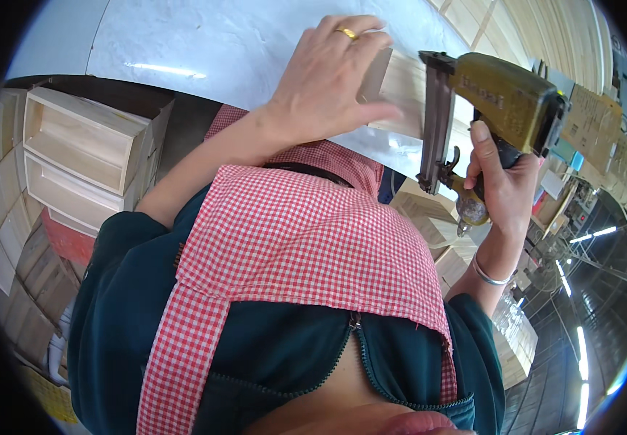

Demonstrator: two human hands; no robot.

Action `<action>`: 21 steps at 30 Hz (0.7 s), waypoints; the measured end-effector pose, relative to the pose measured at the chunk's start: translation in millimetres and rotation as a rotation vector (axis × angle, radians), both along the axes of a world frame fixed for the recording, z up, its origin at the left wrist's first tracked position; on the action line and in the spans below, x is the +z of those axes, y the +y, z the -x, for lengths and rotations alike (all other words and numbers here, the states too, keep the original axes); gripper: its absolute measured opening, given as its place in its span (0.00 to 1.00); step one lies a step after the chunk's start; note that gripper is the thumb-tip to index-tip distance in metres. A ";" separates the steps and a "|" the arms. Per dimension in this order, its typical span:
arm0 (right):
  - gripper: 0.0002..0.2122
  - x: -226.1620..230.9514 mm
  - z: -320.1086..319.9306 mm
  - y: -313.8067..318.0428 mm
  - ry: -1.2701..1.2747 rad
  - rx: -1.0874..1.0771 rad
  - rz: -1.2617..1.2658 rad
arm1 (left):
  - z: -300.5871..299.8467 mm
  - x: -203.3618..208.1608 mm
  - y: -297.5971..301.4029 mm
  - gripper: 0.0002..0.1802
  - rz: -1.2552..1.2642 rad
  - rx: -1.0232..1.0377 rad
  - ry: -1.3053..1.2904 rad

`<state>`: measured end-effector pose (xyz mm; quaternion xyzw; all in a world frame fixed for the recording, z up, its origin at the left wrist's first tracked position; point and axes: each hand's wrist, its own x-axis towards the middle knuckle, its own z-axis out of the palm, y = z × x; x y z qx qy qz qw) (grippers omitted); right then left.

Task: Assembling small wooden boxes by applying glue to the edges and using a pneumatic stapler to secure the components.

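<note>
My right hand (pixel 505 177) is wrapped round the handle of a nail gun (pixel 505 101) with a dull yellow body. The gun's long dark magazine (pixel 438 116) stands beside the pale wooden pieces. My left hand (pixel 328 83), with a gold ring on one finger, reaches over the worktable (pixel 205 40). Its bent fingers and outstretched thumb straddle the end of a wooden board (pixel 375 75); the thumb is slightly blurred. More pale wood (pixel 404 87) runs from there toward the gun, partly behind the magazine.
Open wooden drawer boxes (pixel 81 138) are stacked at the left, above something red (pixel 67 238). Pale boards (pixel 538 29) lie at the far right, near a cardboard box (pixel 590 123). Wooden parts (pixel 425 210) sit below the table edge, beside my checked apron (pixel 313 232).
</note>
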<state>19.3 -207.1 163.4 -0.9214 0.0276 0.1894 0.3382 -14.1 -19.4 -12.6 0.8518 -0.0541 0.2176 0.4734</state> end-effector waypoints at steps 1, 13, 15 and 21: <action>0.11 -0.8 -0.5 -3.4 -0.002 -0.013 -0.009 | -1.4 0.8 2.4 0.25 -0.045 -0.079 0.000; 0.11 0.2 0.9 0.3 0.008 -0.034 -0.040 | -6.9 0.0 8.3 0.32 -0.007 -0.426 0.172; 0.11 1.9 0.6 -1.1 0.010 -0.033 -0.033 | -7.1 0.5 6.1 0.31 0.002 -0.426 0.167; 0.12 4.6 -0.2 -6.2 0.071 0.004 -0.017 | -6.9 -2.6 0.7 0.30 0.031 -0.387 0.067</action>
